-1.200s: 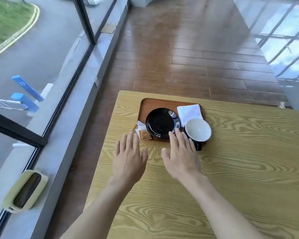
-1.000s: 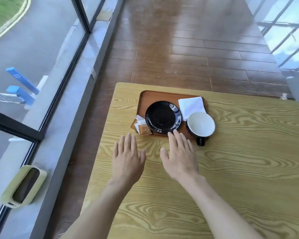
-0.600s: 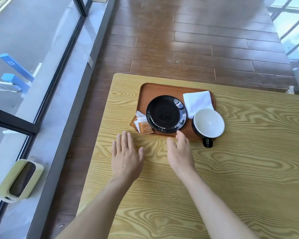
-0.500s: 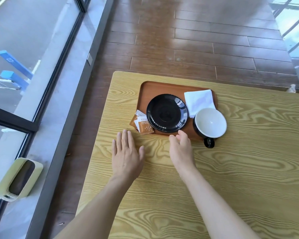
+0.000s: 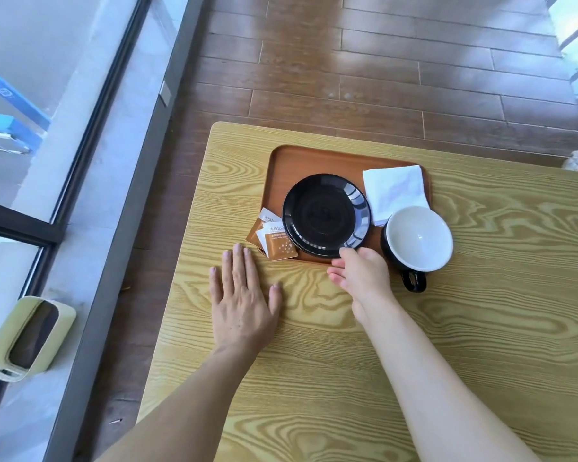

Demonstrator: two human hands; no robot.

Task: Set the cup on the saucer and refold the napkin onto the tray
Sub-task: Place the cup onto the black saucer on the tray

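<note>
Both bare forearms reach forward from the near edge. The left hand [image 5: 244,301] lies flat, palm down, fingers straight and slightly spread. The right hand [image 5: 362,276] is turned on its side, fingers loosely curled, holding nothing.

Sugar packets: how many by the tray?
3 visible, fanned at the tray's near-left corner: top, white-topped one behind, brown corner underneath; more may hide beneath the saucer.
</note>
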